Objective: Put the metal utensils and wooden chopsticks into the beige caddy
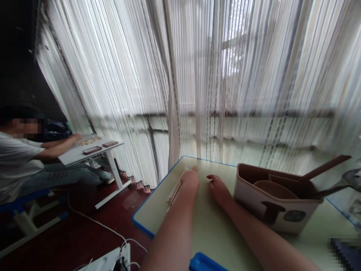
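At the table's far left part, my left hand (190,179) is over a bundle of pale thin sticks that look like chopsticks (174,195). Its fingers seem curled round them, though the back of the hand hides most of the grip. The bundle's ends show on both sides of the hand. My right hand (217,188) is a short way to the right, low over the tabletop (208,222). Its fingers stretch out to the left, apart, with nothing in them. Close beside my right forearm stands a brown and beige compartment box (278,210).
The box holds a brown round piece (275,189), a brown handle (324,169) and a metal utensil (337,183) leaning out. A blue tray-like object (207,262) lies at the near edge. Striped curtains (203,75) hang behind. Leftward, a person (25,158) sits at another table (70,156).
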